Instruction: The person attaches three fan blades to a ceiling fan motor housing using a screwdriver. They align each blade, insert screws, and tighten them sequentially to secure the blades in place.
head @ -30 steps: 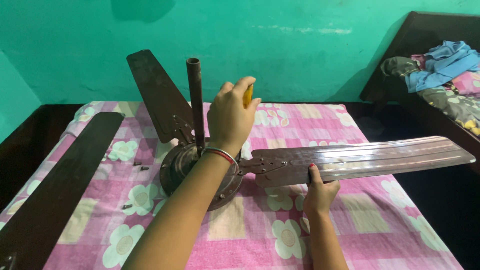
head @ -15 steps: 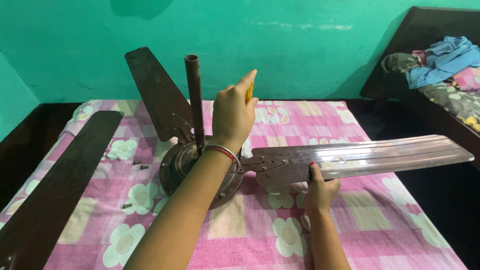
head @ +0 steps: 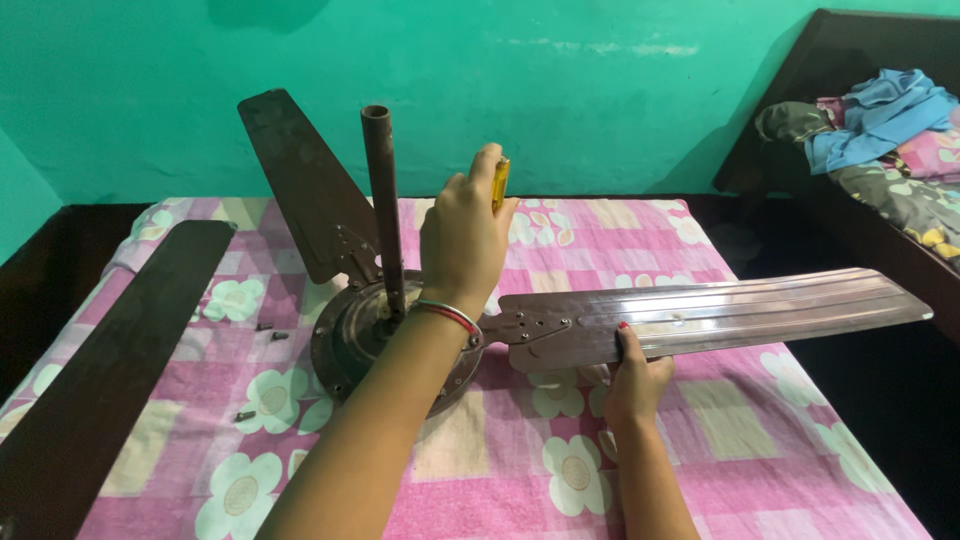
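A brown ceiling fan lies on the bed, its round motor housing in the middle with a downrod standing up from it. My left hand grips a yellow-handled screwdriver, held upright above the housing near the blade bracket. My right hand holds the near edge of the long metallic blade that points right. Another dark blade sticks up behind the rod.
A detached dark blade lies along the left of the pink floral bedsheet. Small loose screws lie on the sheet left of the housing. Crumpled clothes sit at the upper right. A green wall stands behind.
My left hand has turned slightly on the screwdriver, its fingers now closed around the handle. The right hand and the blade have stayed in place.
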